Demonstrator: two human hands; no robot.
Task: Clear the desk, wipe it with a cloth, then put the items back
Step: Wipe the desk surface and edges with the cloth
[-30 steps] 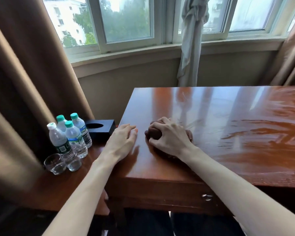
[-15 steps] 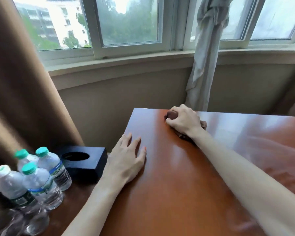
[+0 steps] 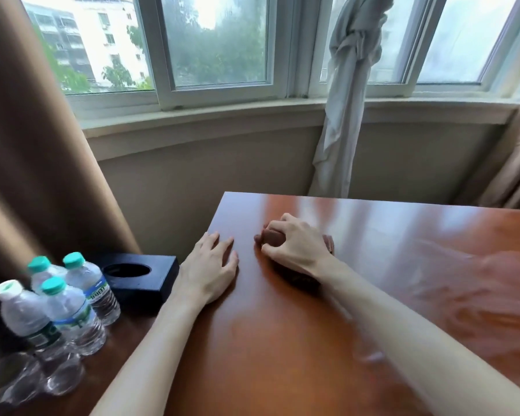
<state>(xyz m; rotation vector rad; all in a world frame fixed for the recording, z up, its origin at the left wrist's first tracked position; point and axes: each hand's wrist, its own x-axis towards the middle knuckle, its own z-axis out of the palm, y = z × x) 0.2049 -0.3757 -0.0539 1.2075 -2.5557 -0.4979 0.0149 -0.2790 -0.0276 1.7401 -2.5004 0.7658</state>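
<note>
Right hand [image 3: 294, 250] curled round a bunched brown cloth [image 3: 272, 238], pressing it onto the glossy wooden desk [image 3: 282, 340] near the far left corner. Left hand [image 3: 209, 270] flat on the desk's left edge, fingers straight and slightly spread, holding nothing. Off the desk on a lower side table [image 3: 123, 340]: four water bottles [image 3: 72, 310], a black tissue box [image 3: 141, 274], and what look like two drinking glasses [image 3: 36, 379], blurred.
</note>
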